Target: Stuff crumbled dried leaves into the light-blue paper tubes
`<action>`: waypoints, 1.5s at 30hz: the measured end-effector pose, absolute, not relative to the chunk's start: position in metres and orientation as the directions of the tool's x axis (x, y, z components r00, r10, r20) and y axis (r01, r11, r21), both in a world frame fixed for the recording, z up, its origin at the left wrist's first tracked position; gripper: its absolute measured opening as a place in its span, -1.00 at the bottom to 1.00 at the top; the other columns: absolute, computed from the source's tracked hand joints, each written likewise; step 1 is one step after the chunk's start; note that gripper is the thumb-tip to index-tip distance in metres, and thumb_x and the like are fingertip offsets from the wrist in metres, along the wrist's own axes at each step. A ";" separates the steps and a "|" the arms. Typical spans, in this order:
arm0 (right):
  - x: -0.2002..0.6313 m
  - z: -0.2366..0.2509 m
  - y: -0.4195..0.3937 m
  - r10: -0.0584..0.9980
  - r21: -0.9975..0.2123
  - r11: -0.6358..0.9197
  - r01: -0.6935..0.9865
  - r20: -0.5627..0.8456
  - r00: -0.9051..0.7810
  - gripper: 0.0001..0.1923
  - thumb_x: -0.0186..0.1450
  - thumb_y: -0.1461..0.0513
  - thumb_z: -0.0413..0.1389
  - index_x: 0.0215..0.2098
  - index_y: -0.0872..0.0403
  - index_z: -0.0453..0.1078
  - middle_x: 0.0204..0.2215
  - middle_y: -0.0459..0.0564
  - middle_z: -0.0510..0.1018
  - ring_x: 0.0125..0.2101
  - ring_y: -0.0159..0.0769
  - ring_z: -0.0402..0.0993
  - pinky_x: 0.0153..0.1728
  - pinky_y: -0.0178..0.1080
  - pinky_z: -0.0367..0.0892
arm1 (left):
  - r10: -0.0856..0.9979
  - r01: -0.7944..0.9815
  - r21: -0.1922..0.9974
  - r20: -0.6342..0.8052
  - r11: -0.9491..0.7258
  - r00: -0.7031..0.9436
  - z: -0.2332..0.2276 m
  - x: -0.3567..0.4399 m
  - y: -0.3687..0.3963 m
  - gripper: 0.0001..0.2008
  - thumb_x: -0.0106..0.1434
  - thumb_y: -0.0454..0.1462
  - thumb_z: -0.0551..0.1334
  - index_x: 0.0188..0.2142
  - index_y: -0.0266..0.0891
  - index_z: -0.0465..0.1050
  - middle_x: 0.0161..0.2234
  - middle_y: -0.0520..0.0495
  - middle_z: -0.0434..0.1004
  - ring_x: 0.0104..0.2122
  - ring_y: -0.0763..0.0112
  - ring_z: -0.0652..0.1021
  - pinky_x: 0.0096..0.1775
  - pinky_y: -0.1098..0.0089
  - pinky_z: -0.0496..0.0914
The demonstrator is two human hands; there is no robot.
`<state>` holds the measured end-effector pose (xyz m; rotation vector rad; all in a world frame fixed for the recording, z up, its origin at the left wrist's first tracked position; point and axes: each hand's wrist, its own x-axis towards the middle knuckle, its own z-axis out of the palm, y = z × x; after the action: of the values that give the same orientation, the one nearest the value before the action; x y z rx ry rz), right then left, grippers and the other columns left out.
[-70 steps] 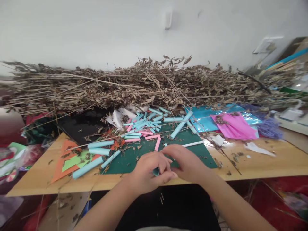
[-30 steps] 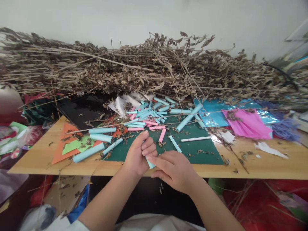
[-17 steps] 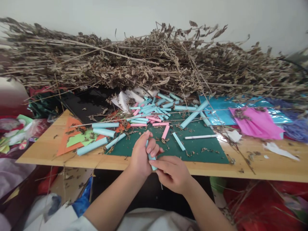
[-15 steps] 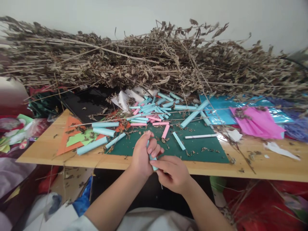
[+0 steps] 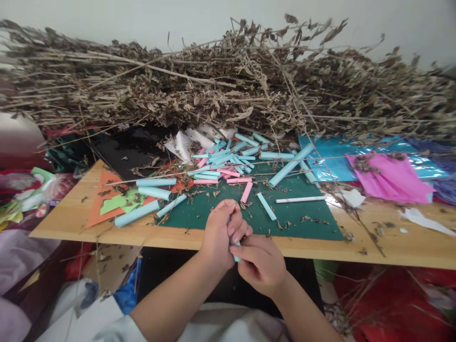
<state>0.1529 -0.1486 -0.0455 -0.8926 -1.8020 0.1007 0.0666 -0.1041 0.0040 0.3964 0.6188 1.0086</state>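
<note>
My left hand (image 5: 223, 232) is closed around a light-blue rolled paper tube (image 5: 236, 257), most of which its fingers cover. Thumb and fingers of my right hand (image 5: 261, 263) pinch the tube's lower end, close against the left hand. Both hands are held at the front edge of the table, over the green cutting mat (image 5: 302, 223). On the mat behind them lie a pink paper tube (image 5: 246, 192), a thin blue paper tube (image 5: 266, 206) and a white stick (image 5: 301, 199). Farther back is a heap of blue and pink paper tubes (image 5: 224, 159).
Dried leafy stalks (image 5: 213, 85) are piled along the wall. Thicker blue tubes (image 5: 137, 213) lie at left near orange paper (image 5: 96, 204) and green paper (image 5: 117, 202). Pink tissue paper (image 5: 390, 178) and a blue plastic packet (image 5: 331, 166) lie at right on the wooden table (image 5: 64, 223).
Both hands have shifted slightly right together. Less of the blue tube shows now between the left hand's fingers and thumb. The things on the table have stayed in place.
</note>
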 end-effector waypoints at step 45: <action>0.259 -0.010 -0.095 0.845 -0.754 0.184 0.631 0.449 0.290 -0.87 0.21 0.18 -0.12 -0.40 0.05 0.19 -0.51 -0.07 0.35 -0.46 -0.32 0.29 -0.40 -0.15 0.20 | 0.234 0.035 0.878 0.089 -0.477 0.968 -0.032 0.075 -0.036 -0.78 0.08 -0.20 0.12 -0.51 -0.32 0.42 -0.59 -0.04 0.47 -0.49 0.54 0.46 -0.30 0.55 0.29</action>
<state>0.2592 -0.0951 -0.0098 -1.5239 -1.4182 0.2601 0.0749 -0.0358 -0.0320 2.0598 0.1895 0.2375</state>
